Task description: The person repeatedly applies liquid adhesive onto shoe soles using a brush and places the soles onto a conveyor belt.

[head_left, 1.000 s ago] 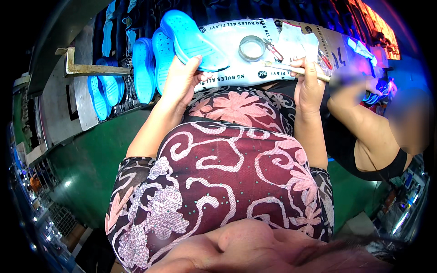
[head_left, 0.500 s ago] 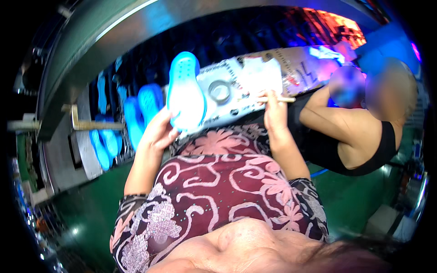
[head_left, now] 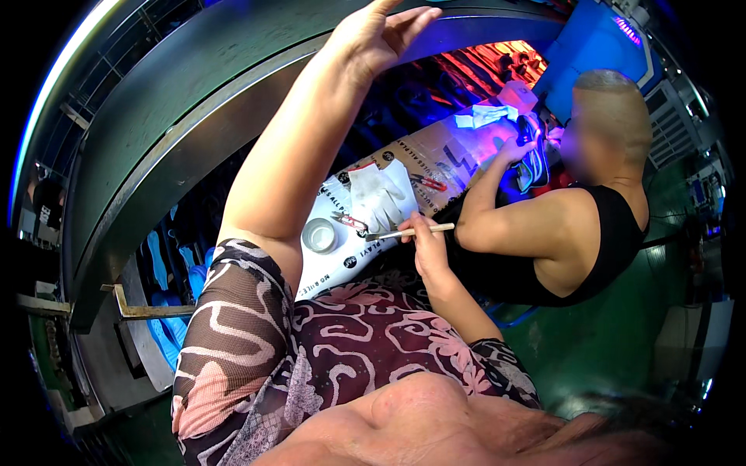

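Note:
My left hand (head_left: 373, 39) is raised high over the metal beam, fingers stretched out and partly cut off by the top edge; nothing shows in it. In my right hand (head_left: 429, 247) is a thin brush (head_left: 404, 231) with a pale wooden handle, its tip pointing left. Below that tip lies a white printed sheet (head_left: 334, 272). A round clear cup (head_left: 319, 235) stands on the sheet, with small snips (head_left: 350, 221) beside it. White gloves (head_left: 379, 198) lie just beyond the brush.
A co-worker (head_left: 559, 241) sits close on my right, handling a dark shoe (head_left: 533, 159). Red-handled pliers (head_left: 427, 183) lie on brown cardboard (head_left: 431, 151). A long metal beam (head_left: 194, 124) curves overhead. Blue soles (head_left: 165, 338) lie at the left.
My left hand has let go of the blue sole and risen up and forward; that sole no longer shows in it. The brush in my right hand has shifted left and down in the picture.

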Tool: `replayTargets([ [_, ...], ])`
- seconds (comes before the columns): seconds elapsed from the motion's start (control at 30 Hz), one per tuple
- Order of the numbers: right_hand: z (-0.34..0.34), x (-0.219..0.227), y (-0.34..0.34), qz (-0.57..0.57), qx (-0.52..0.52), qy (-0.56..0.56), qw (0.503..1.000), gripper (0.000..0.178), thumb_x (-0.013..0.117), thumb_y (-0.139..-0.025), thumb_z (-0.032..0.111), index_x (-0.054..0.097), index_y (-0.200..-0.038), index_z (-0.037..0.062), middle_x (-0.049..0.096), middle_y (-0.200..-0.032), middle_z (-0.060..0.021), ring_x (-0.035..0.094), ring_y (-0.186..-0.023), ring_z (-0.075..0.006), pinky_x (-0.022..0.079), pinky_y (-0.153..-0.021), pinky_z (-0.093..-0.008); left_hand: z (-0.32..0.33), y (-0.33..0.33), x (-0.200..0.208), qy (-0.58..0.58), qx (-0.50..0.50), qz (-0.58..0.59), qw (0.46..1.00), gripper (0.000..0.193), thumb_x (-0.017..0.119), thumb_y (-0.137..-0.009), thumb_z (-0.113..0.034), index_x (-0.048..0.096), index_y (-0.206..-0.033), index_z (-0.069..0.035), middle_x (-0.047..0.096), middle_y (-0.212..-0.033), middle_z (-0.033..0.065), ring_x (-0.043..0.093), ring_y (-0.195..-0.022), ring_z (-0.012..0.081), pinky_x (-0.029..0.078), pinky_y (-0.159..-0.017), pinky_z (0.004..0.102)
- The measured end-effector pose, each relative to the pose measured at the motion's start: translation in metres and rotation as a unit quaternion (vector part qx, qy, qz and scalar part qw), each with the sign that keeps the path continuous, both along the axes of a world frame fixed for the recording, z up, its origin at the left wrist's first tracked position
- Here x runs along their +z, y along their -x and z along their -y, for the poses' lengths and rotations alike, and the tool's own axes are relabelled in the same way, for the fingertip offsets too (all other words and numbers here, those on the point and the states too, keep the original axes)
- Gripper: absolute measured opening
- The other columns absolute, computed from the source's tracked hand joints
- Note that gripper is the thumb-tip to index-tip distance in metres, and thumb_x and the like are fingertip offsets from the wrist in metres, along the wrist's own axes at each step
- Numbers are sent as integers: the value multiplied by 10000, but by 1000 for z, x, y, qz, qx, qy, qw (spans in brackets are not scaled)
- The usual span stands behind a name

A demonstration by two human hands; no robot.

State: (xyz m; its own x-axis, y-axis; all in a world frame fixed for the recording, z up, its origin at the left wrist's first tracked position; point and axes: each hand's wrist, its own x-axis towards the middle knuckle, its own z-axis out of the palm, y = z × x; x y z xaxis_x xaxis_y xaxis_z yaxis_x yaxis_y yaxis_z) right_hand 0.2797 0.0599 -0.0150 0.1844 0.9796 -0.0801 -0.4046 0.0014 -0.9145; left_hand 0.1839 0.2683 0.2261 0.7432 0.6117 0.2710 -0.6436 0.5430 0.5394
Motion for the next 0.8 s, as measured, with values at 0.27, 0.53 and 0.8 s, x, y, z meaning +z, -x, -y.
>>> replayTargets([
  [0.27,-3,-15,8,-15,47,9,999,336,485,-894,258,592,-712,-3,552,-636,-40,469,-563,-89,381,-557,-211,114,120,-116,-30,206,-339,917,499,545,-854,-304,400,-1261,-54,590,-989,102,588,-836,177,465,-770,265],
  [0.53,-9,-28,25,-38,67,61,995,314,490,-890,229,565,-701,-10,528,-637,-56,460,-570,-108,367,-564,-231,264,317,-231,-34,454,-710,537,453,596,-782,-162,457,-1184,-9,582,-955,119,579,-808,179,472,-687,296],
  [0.8,-20,-15,40,16,133,52,990,287,466,-900,245,547,-758,9,519,-696,-45,440,-627,-104,354,-614,-229,279,307,-255,-109,316,-908,251,395,556,-703,-154,492,-1058,9,608,-803,189,594,-745,349,475,-646,437],
])
